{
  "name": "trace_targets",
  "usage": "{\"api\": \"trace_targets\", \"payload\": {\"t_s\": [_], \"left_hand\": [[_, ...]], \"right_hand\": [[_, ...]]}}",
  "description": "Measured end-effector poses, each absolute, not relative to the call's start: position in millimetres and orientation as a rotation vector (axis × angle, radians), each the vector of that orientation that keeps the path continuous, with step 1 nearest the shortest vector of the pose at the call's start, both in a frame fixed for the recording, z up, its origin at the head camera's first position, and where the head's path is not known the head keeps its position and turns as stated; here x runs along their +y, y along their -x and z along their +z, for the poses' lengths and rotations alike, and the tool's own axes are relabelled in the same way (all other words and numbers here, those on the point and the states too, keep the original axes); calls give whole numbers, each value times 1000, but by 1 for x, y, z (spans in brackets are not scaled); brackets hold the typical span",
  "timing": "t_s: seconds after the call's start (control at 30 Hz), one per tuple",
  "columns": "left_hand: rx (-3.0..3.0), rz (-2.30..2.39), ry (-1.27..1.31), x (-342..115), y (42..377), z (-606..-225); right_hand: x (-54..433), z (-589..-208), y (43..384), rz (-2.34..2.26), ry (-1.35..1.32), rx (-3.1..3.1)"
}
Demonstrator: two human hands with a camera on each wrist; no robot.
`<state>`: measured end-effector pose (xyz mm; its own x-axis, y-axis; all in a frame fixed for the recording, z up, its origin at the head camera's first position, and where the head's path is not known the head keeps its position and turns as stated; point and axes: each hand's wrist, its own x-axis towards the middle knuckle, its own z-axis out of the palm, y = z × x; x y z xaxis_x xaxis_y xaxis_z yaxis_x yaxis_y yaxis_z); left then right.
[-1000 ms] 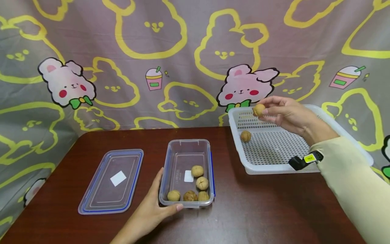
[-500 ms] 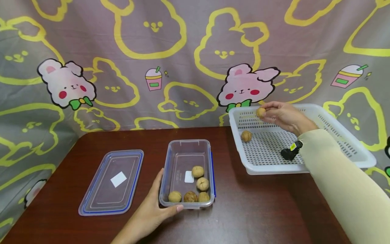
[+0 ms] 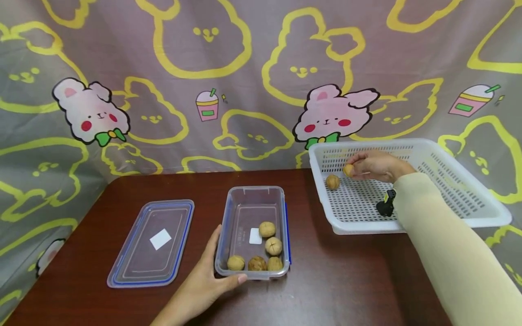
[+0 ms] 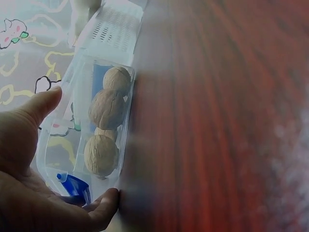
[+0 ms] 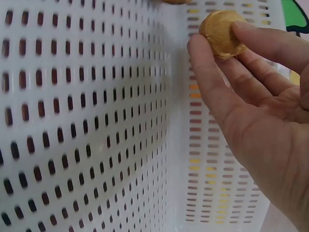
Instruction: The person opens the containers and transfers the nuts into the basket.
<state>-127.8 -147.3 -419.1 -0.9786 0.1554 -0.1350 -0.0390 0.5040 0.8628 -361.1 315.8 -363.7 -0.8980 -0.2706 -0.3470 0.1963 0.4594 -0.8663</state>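
Down from a second earlier, the right hand point(image 3: 375, 165) had sunk into the white basket point(image 3: 367, 227), taking its walnut point(image 3: 348, 170) lower. Its thumb and fingertips stayed pinched on the shell — close beside another walnut point(image 3: 332, 182) on the mesh floor — while the sleeved forearm point(image 3: 440, 235) stretched forward and inward. Meanwhile the left hand point(image 3: 205, 276) gripped the clear box point(image 3: 253, 213) at its near left corner, thumb along the front, fingers along the side; five walnuts point(image 3: 267, 229) lay inside.
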Motion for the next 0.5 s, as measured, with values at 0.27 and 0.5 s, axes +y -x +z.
{"api": "trace_targets", "payload": {"t_s": [0.27, 0.5], "left_hand": [[2555, 1461, -112, -147, 129, -419], [2550, 1472, -105, -147, 129, -420]], "right_hand": [[310, -367, 360, -1253, 70, 2312], [305, -370, 363, -1166, 85, 2341]]}}
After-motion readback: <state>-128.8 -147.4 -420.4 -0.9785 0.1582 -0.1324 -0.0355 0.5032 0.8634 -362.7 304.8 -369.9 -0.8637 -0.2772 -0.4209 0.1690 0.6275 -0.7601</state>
